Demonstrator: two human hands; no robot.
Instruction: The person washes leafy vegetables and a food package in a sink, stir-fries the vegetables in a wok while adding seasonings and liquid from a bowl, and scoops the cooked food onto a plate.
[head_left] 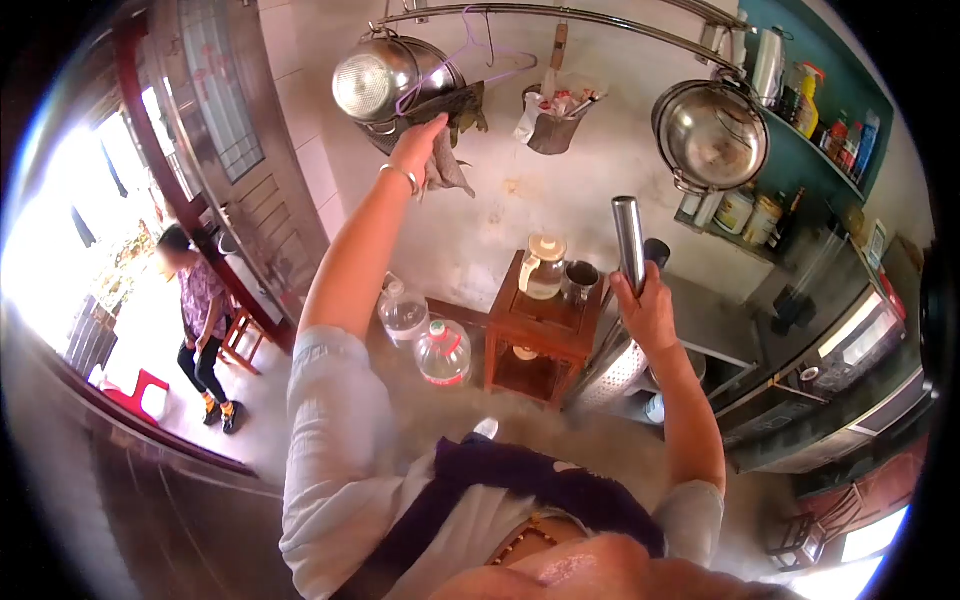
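My left hand point(422, 150) is raised to a grey-brown cloth point(447, 168) that hangs from a purple hanger point(470, 50) on the rail; its fingers are pressed against the cloth. Behind the cloth hang metal pots point(375, 85). At the right of centre my right hand point(648, 312) is closed around the lower part of an upright shiny metal cylinder point(628, 235). A dark round-topped object point(657, 252) stands just behind that hand.
A wooden stand point(545, 320) holds a glass jug point(543, 268) and a metal cup point(580, 281). Plastic bottles point(442, 353) stand on the floor. A person point(200, 310) sits by the doorway. A pan point(711, 135) hangs near the shelves point(820, 145).
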